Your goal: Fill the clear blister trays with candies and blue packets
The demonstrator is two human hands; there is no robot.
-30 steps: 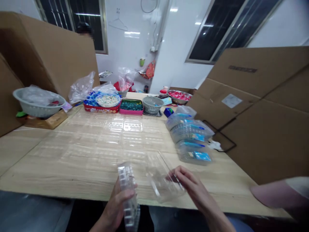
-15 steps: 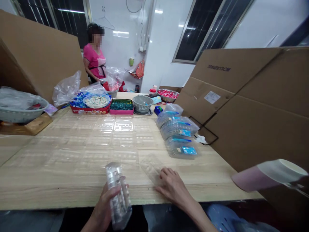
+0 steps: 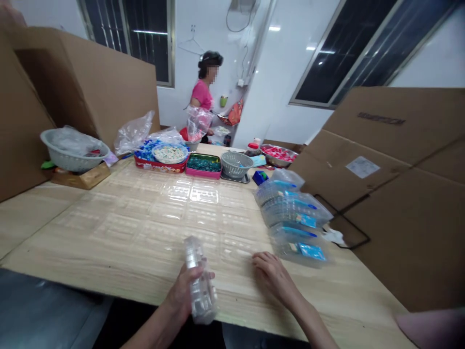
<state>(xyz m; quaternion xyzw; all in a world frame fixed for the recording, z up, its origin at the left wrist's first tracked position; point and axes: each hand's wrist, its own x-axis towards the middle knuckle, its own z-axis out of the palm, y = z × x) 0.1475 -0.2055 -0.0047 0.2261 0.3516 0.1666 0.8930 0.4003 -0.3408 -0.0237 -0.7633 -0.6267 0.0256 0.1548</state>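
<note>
A stack of nested clear plastic trays (image 3: pixel 200 295) is gripped in my left hand (image 3: pixel 183 288), tilted above the table's front edge. My right hand (image 3: pixel 274 276) rests low over the table with its fingers curled at the right edge of a single clear plastic tray (image 3: pixel 236 249). That tray lies flat at the near right end of several rows of similar clear trays (image 3: pixel 156 211). The fingertips of my right hand are partly hidden behind its knuckles.
Filled clear packs with blue items (image 3: pixel 298 242) stand along the right. At the back are a red tin (image 3: pixel 160 165), a pink-rimmed box (image 3: pixel 203 174) and a grey basket (image 3: pixel 236 167). Cardboard (image 3: pixel 410 194) flanks the table (image 3: pixel 127 276). A person in pink (image 3: pixel 202 94) stands beyond.
My right hand has brought the loose tray from a slant into line with the rows. The view has swung left. The person in pink has moved right and turned.
</note>
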